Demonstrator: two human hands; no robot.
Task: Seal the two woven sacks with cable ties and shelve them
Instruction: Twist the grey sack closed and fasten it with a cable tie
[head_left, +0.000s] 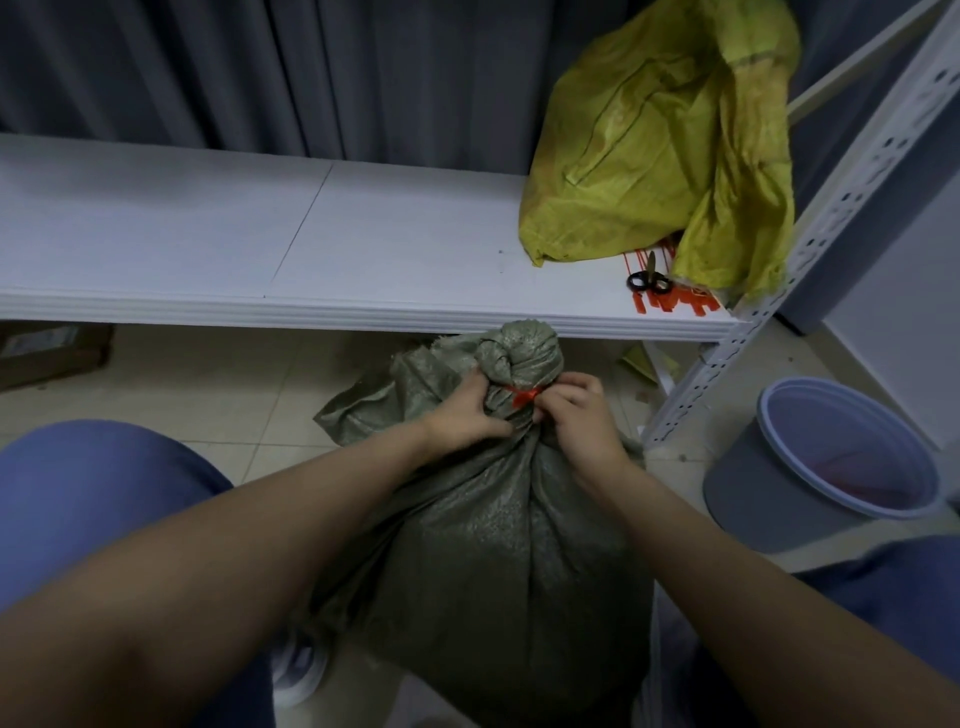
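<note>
A full grey-green woven sack (498, 561) stands on the floor between my knees, its neck gathered into a bunch. A red cable tie (523, 396) circles that neck. My left hand (465, 410) grips the bunched neck just left of the tie. My right hand (579, 415) pinches the tie at its right side. A yellow woven sack (654, 140) sits on the white shelf (260, 249) at the right, its mouth loose and hanging open.
Black-handled scissors (648, 278) and several spare red cable ties (675, 301) lie on the shelf's front right corner beside the perforated upright (810, 249). A grey-blue bucket (831, 462) stands on the floor at right. Grey curtain hangs behind the shelf.
</note>
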